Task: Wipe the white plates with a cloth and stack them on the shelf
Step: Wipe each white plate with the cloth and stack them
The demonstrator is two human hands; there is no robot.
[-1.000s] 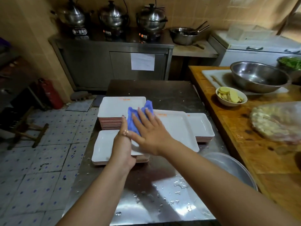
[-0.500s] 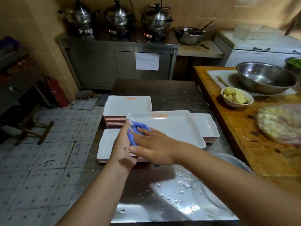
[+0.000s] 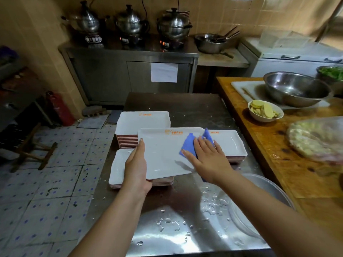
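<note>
A tiled kitchen with a wet steel table [image 3: 185, 229] in front of the person, water drops beaded on the near end. Just above that surface the left hand [image 3: 136, 167] grips the near left edge of one white rectangular plate [image 3: 163, 153], thumb laid along the rim and fingers hidden underneath, holding it slightly tilted. The right hand [image 3: 207, 158] lies flat and spread on the plate's right half, pressing a blue cloth [image 3: 191, 143] against it; cloth corners poke out beyond the fingertips.

As a judgement: the wiping step is under way on this one plate, and stacking it is not yet done. No shelf can be made out, so which plates count as finished cannot be told.

Counted: three stacks of the same white plates sit on the table. One tall stack [image 3: 143, 123] is beyond the left hand, one low stack [image 3: 118, 169] is directly under and left of it, and one low stack [image 3: 232, 145] is just beyond the right hand. Plates per stack are too tightly packed to count. One cloth, one plate in hand.

Right of the right hand, on a wooden counter [image 3: 278, 173], stand one steel bowl [image 3: 297, 88] and one small white bowl of slices [image 3: 265, 112]. Far beyond both hands, three steel cookers [image 3: 131, 23] line a cabinet
</note>
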